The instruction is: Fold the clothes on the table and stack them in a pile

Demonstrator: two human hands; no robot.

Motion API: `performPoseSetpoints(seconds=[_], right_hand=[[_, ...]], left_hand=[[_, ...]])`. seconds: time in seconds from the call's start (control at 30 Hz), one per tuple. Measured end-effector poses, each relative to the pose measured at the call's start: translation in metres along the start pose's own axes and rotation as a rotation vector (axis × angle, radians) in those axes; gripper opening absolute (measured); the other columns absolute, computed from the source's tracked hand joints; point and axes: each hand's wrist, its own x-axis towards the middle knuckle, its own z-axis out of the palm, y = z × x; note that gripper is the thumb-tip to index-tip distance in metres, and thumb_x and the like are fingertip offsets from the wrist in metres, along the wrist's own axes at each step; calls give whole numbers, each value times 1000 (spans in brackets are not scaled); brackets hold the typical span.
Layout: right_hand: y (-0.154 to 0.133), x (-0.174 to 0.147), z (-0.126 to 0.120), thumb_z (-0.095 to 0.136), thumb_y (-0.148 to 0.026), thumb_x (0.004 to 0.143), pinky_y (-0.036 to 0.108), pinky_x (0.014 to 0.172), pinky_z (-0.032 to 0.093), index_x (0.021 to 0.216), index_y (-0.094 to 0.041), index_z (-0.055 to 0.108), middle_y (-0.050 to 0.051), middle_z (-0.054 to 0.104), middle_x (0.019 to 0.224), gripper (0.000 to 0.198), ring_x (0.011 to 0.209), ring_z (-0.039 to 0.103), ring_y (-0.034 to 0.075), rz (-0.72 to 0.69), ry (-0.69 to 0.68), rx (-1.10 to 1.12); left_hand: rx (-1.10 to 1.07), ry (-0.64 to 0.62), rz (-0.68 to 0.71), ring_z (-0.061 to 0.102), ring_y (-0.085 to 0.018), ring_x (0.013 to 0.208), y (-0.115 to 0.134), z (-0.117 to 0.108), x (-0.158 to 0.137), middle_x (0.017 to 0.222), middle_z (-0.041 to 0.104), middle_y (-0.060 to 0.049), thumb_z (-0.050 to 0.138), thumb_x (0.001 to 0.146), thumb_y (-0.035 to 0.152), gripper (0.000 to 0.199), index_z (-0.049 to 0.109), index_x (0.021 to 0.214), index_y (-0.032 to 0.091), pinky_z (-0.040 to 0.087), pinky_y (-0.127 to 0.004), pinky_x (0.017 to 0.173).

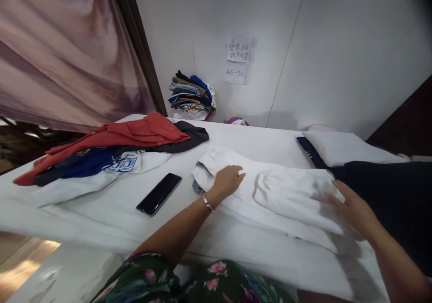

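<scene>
White trousers [290, 193] lie lengthwise across the white table in front of me, with the right part doubled back over itself. Denim-blue fabric [198, 187] peeks out at their left end. My left hand [227, 181], a bracelet at its wrist, rests over the waist part with its fingers loosely bent and apart. At the folded right end, my right hand [354, 208] has its thumb on top and its fingers around the edge of the cloth. Part of that grip is hidden by the fabric.
A black phone [159, 194] lies left of the trousers. Beyond it is a loose heap of clothes with a red garment [135, 134] on top. Folded clothes [191, 94] are stacked by the wall. Dark cloth [388, 199] and a white pillow-like item [351, 148] lie at the right.
</scene>
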Motion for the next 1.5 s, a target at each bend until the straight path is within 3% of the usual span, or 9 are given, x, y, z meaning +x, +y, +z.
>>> performPoseSetpoints(seconds=[0.17, 0.3, 0.5, 0.63, 0.77, 0.9, 1.07, 1.37, 1.5], right_hand=[[-93, 3, 22, 44, -54, 91, 53, 108, 34, 139, -27, 47, 8, 33, 154, 55, 142, 27, 30, -393, -45, 72], [-127, -2, 72, 42, -53, 93, 61, 109, 24, 138, -29, 49, 9, 36, 152, 52, 142, 27, 32, -456, -293, -89], [-122, -12, 95, 40, -54, 94, 56, 113, 19, 141, -28, 45, 7, 33, 154, 54, 143, 23, 29, -441, -311, -132], [-120, -12, 90, 39, -54, 94, 55, 113, 19, 140, -28, 45, 7, 34, 153, 54, 143, 23, 29, -440, -305, -119], [-119, -11, 92, 41, -52, 93, 56, 112, 19, 139, -27, 47, 9, 37, 152, 52, 143, 25, 29, -437, -282, -85], [-117, -12, 89, 43, -51, 93, 57, 111, 19, 140, -27, 45, 10, 39, 150, 53, 142, 27, 30, -427, -241, -1], [-131, -30, 74, 43, -47, 93, 54, 114, 13, 144, -24, 38, 11, 36, 152, 56, 143, 23, 27, -501, -135, 91], [-157, -60, 77, 52, -51, 90, 54, 114, 17, 138, -25, 50, 11, 34, 153, 55, 143, 23, 29, -611, -308, 46], [-161, -61, 79, 52, -50, 90, 53, 114, 15, 138, -22, 50, 13, 35, 152, 56, 143, 23, 29, -623, -328, -16]], left_hand=[[195, 150, 1, 59, -27, 103, -59, -13, -7, 105, 67, -12, 52, 89, 33, 26, 64, 105, 16, 44, -42, 93], [241, 138, 24, 57, -28, 107, -79, -1, -13, 110, 66, -13, 51, 89, 34, 26, 64, 103, 16, 42, -45, 96], [17, 101, -26, 60, -26, 105, -83, -12, -11, 109, 69, -10, 53, 87, 37, 28, 66, 103, 18, 46, -43, 95], [-149, 152, 140, 60, -23, 109, -81, -28, -32, 111, 69, -8, 54, 87, 44, 34, 65, 107, 20, 46, -41, 97], [-78, 40, 325, 51, -26, 124, -76, -33, -66, 122, 65, -9, 64, 80, 49, 40, 65, 110, 22, 36, -48, 106], [57, -84, 312, 44, -30, 131, -80, -31, -82, 135, 57, -11, 66, 79, 41, 44, 62, 120, 24, 27, -55, 110], [81, -85, 265, 48, -26, 128, -87, -28, -76, 127, 63, -8, 55, 84, 26, 32, 66, 114, 26, 24, -53, 111], [92, -95, 265, 59, -23, 115, -91, -49, -54, 109, 72, -3, 47, 86, 27, 27, 70, 100, 29, 21, -53, 113], [105, -74, 296, 58, -26, 117, -112, -37, -56, 119, 68, -7, 46, 75, 18, 37, 69, 102, 26, 34, -52, 106]])
